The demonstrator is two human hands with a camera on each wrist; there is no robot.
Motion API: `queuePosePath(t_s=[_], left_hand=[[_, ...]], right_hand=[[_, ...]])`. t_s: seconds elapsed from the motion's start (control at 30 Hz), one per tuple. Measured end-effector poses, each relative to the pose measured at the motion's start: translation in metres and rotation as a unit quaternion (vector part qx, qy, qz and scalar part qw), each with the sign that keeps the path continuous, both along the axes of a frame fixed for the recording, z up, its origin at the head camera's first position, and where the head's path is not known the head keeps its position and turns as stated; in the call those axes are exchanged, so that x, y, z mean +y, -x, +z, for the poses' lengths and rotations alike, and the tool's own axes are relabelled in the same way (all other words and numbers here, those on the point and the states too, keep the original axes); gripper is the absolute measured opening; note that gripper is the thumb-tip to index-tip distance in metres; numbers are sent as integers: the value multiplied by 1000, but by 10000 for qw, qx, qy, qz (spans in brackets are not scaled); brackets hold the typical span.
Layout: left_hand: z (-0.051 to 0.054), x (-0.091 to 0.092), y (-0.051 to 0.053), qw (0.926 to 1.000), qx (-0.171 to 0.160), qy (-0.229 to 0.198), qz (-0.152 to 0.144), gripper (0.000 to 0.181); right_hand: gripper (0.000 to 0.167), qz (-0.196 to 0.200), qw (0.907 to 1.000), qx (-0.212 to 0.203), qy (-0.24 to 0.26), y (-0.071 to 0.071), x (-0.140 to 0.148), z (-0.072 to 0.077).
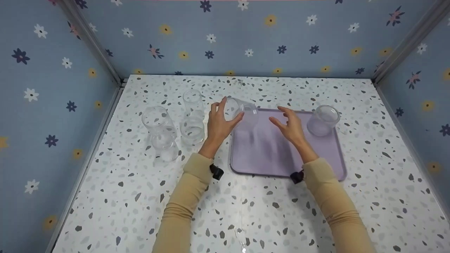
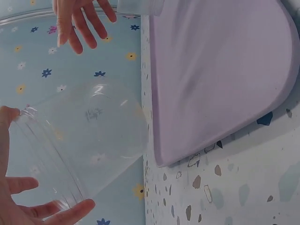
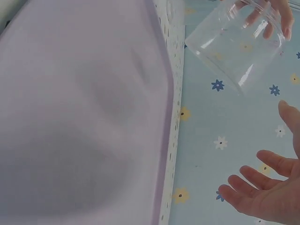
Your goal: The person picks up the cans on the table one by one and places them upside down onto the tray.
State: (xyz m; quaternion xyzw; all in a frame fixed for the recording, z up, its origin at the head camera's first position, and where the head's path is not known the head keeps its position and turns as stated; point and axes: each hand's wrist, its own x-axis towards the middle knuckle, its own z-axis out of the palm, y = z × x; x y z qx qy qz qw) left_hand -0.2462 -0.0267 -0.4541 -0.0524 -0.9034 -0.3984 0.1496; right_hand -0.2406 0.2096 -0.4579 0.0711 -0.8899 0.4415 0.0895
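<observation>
Notably, fingers of the left hand point(image 1: 218, 124) grip a tilted glass point(image 1: 250, 111) by one end, risking slippage; the right hand point(image 1: 292, 128), spread, holds nothing.

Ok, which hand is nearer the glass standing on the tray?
Right. The right hand is just left of the standing glass, above the tray, holding nothing; the left hand is farther off, by the tray's left edge, gripping a tilted glass.

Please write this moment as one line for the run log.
Left hand: holds tilted clear cup | Right hand: empty | Lavender tray: upright cup near right edge | Table: several clear cups left of tray
</observation>
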Motion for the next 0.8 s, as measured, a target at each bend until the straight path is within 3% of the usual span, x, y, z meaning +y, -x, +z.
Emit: queuePosePath(t_s=[0.27,0.5,0.63,0.8], left_hand=[[0,5,-7,9978,62,-623,-235,75],[-1,8,-12,9944,88,-958,-439,70],[-2,10,-15,9921,99,-1110,-575,67],[-4,12,-17,9870,65,-1357,-855,80]], right_hand=[[51,55,9975,-208,667,-2,-7,-1],[45,418,9928,-212,1103,-3,-5,-3],[44,664,9865,-474,1422,-10,-5,3],[46,891,9727,-955,1918,-17,-6,7]])
